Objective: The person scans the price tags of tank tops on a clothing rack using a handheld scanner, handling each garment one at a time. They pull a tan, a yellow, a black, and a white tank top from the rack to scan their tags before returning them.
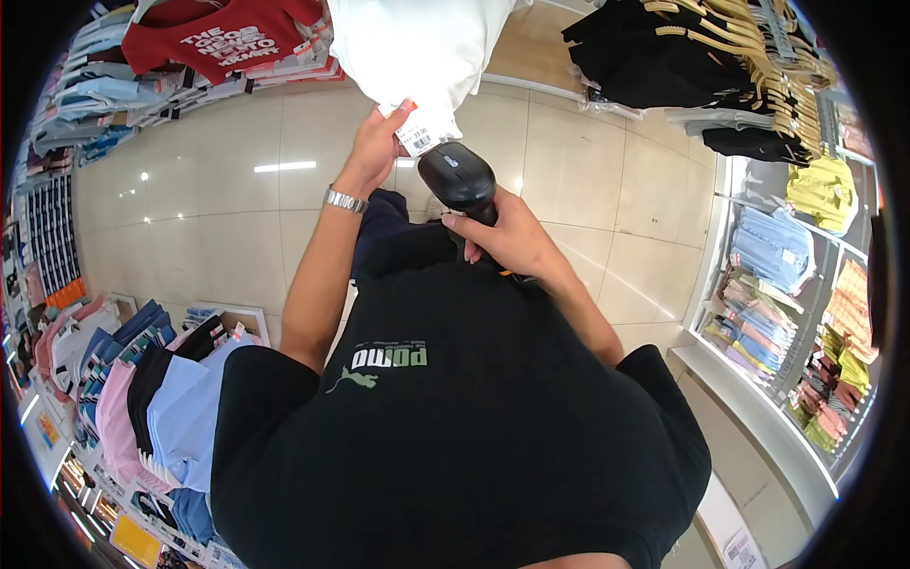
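Observation:
My left hand (376, 144) pinches a white price tag (418, 136) with a barcode and a small red-orange strip at its top. Just behind the tag hangs a white garment (417, 47). In my right hand (507, 235) is a black handheld scanner (459, 178), gripped by its handle. The scanner's head is beside the lower right edge of the tag, and whether they touch I cannot tell. Part of the handle is hidden by my fingers.
A red printed shirt (218, 38) hangs at the upper left. Black garments (654, 57) on wooden hangers are at the upper right. Shelves of folded clothes (758, 322) line the right, and hanging clothes (180, 408) stand at the lower left. Tiled floor (218, 228) lies between.

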### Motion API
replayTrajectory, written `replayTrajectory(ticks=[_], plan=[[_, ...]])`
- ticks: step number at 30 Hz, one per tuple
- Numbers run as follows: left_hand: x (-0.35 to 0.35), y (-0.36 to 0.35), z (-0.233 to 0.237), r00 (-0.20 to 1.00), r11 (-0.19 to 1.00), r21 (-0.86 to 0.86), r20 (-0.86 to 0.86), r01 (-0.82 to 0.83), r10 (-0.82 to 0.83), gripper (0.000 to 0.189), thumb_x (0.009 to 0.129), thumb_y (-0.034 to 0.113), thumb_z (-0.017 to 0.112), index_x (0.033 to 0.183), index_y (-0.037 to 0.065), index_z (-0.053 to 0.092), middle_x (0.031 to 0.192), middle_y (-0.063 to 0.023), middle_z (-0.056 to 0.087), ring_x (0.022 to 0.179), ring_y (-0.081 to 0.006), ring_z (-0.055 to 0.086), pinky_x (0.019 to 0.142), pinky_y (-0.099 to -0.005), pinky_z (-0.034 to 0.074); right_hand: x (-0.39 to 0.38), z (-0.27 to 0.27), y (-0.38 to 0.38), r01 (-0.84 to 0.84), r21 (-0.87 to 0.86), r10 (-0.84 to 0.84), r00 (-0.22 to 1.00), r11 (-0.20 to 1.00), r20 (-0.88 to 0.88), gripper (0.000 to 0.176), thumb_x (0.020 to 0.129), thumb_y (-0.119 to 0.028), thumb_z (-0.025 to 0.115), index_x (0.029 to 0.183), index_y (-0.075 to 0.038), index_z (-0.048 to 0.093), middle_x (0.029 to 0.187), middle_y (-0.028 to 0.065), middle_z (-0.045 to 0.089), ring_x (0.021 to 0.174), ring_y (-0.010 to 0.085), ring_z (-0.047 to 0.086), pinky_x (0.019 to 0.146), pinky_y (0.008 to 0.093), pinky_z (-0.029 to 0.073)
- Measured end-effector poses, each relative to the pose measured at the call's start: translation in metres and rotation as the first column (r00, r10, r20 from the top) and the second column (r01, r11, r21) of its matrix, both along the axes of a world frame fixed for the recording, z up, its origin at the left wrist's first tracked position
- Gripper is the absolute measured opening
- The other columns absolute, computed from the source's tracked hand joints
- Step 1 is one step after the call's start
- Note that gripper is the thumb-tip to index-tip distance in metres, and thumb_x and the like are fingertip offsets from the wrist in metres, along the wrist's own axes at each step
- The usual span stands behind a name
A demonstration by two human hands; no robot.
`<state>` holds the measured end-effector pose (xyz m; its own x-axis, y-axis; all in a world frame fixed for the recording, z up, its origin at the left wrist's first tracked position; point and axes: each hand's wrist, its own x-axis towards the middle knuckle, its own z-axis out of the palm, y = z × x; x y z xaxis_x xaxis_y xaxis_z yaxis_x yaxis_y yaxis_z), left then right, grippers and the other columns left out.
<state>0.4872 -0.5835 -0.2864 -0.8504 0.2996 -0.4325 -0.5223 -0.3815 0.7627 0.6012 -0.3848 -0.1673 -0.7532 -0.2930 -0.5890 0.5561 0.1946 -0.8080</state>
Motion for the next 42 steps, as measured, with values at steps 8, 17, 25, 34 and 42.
replayTrajectory(ticks=[8,17,25,34,42], plan=[[0.0013,0.0007,0.0026,1.000,1.000,0.015,-0.011,-0.006,0.006,0.040,0.104,0.021,0.052,0.136,0.002,0.038,0.124,-0.0133,0.058,0.104,-0.0262,0.068,0.074,-0.0434,0.065,0.0038,0.0073,-0.0004,-0.004,0.029,0.005,1.000,1.000,-0.019,0.043,0.091,-0.028,0.070,0.113,0.006,0.056,0.075,0.0084,0.065,0.059,0.0145,0.066,0.056,0.0289,0.055],[0.0025,0.0000,-0.0041,1.000,1.000,-0.027,-0.019,-0.004,0.004,0.045,0.104,0.020,0.052,0.140,0.002,0.034,0.124,-0.0134,0.057,0.105,-0.0246,0.067,0.074,-0.0428,0.065,0.0047,0.0049,-0.0041,-0.002,0.020,0.002,1.000,1.000,-0.010,0.043,0.091,-0.028,0.069,0.113,0.007,0.056,0.075,0.0090,0.066,0.059,0.0156,0.066,0.055,0.0298,0.055],[0.0049,-0.0005,-0.0016,1.000,0.999,-0.033,-0.022,0.001,-0.002,0.047,0.104,0.022,0.052,0.142,0.002,0.033,0.125,-0.0141,0.057,0.104,-0.0239,0.068,0.074,-0.0402,0.064,0.0037,0.0094,-0.0063,-0.034,0.059,0.033,0.999,0.998,0.008,0.044,0.091,-0.028,0.068,0.114,0.007,0.055,0.072,0.0100,0.066,0.057,0.0165,0.067,0.056,0.0301,0.056],[0.0071,-0.0037,-0.0038,0.999,0.998,-0.044,0.005,0.051,-0.051,0.060,0.107,0.050,0.029,0.141,0.002,0.040,0.128,-0.0127,0.062,0.109,-0.0197,0.068,0.079,-0.0356,0.060,0.0043,0.0098,-0.0085,-0.041,0.057,0.041,0.999,0.998,-0.009,0.042,0.092,-0.028,0.068,0.110,0.008,0.055,0.071,0.0098,0.065,0.056,0.0171,0.067,0.054,0.0301,0.055],[0.0077,-0.0051,-0.0032,0.998,0.998,-0.007,-0.006,0.059,-0.059,0.069,0.106,0.056,0.019,0.144,0.002,0.039,0.133,-0.0140,0.060,0.116,-0.0219,0.065,0.082,-0.0374,0.059,0.0048,0.0087,-0.0083,-0.043,0.057,0.042,0.999,0.997,0.007,0.039,0.092,-0.026,0.068,0.108,0.007,0.055,0.071,0.0089,0.064,0.056,0.0159,0.066,0.054,0.0289,0.054]])
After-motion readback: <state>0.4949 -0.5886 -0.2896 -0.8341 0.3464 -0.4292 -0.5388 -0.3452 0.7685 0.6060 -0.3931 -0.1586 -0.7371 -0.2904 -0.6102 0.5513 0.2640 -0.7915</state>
